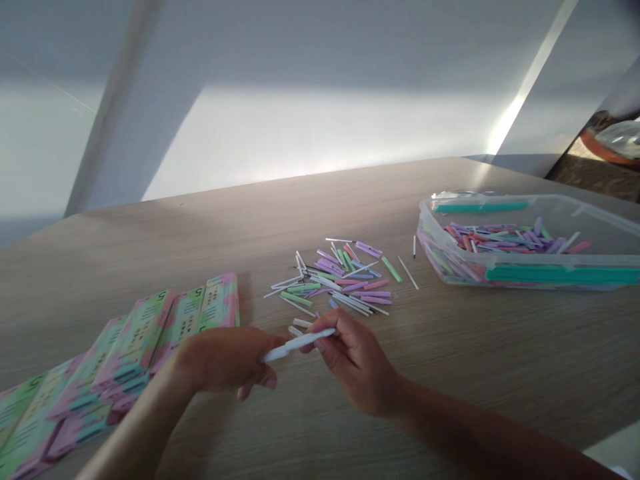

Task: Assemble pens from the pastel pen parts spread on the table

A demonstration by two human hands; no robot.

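Both hands meet low in the middle of a wooden table [450,347]. A thin white pen-like stick [299,345] runs between them. My right hand [350,357] pinches its upper end with curled fingers. My left hand [227,360] is closed around its lower end, fingers bent under. Just beyond the hands lies a loose pile of pastel sticks and caps [340,280] in pink, purple, green, blue and white, with thin white rods among them.
A row of overlapping pink and green printed packets [150,340] fans out at the left, reaching the bottom left corner. A clear plastic tub [530,280] with teal handles holds several more coloured pieces at the right. A pale wall rises behind the table.
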